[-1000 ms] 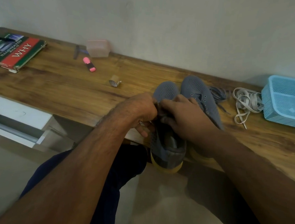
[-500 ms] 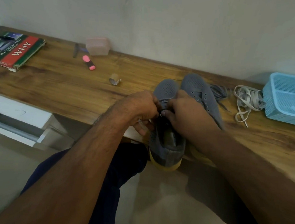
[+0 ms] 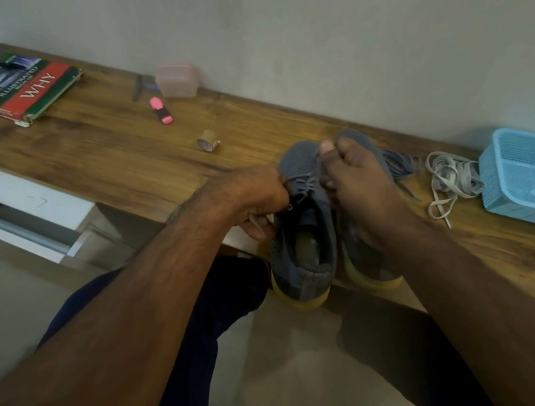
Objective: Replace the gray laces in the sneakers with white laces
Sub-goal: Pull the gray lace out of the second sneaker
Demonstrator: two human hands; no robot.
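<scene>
Two gray sneakers with yellow soles stand heel-first at the desk's front edge. My left hand (image 3: 247, 198) grips the left side of the left sneaker (image 3: 302, 237) beside its eyelets; a pale strip shows under its fingers. A gray lace (image 3: 303, 184) still crosses the upper eyelets. My right hand (image 3: 356, 190) is raised over the toe and pinches a strand of that lace between thumb and fingers. It hides most of the right sneaker (image 3: 370, 268). A loose gray lace (image 3: 399, 163) lies behind the shoes, with the white laces (image 3: 450, 178) bundled to its right.
A blue mesh basket (image 3: 524, 178) sits at the desk's right end. Further left on the wooden desk (image 3: 103, 158) lie a tape roll (image 3: 207, 140), pink highlighter (image 3: 160, 114), pink box (image 3: 177, 80), pen (image 3: 137, 87) and book (image 3: 25, 87). A white drawer (image 3: 32, 206) stands open below.
My right hand has lifted from the shoe's tongue toward the toe, drawing the gray lace with it and uncovering the laced eyelets. My left hand has stayed on the sneaker's side.
</scene>
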